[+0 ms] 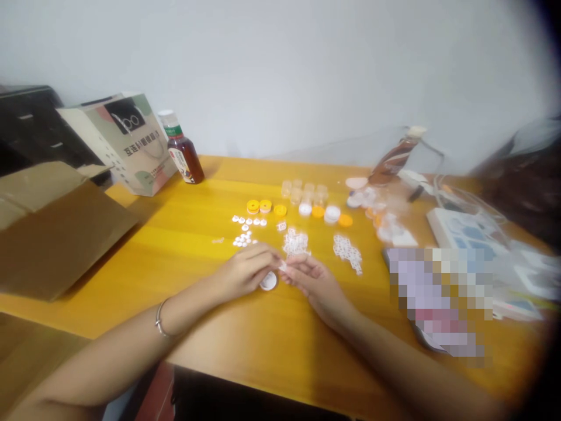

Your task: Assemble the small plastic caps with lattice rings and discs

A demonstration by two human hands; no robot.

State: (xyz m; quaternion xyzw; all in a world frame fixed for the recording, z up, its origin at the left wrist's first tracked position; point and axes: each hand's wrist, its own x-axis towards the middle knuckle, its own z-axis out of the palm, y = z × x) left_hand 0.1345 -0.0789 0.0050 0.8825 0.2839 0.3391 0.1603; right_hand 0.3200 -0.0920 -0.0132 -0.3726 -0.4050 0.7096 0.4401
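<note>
My left hand [254, 266] and my right hand [313, 283] meet over the table. Between their fingertips is a small white piece [283, 266], too blurred to name; both hands pinch it. Under my left fingers lies a round white cap [269, 281]. Just beyond the hands is a heap of small white pieces [295, 241], partly hidden by my fingers. A second group of white pieces [347, 252] spreads to the right. Small white round pieces [249, 221] sit in a row and a cluster at the left. Behind them stand yellow caps [265, 206].
Clear small cups [308, 192] stand at the back. A cardboard box [61, 228], a paper bag [135, 140] and a dark red bottle [187, 158] occupy the left. To the right are another bottle [397, 155], a white tray [460, 231] and a pixelated flat object [432, 304].
</note>
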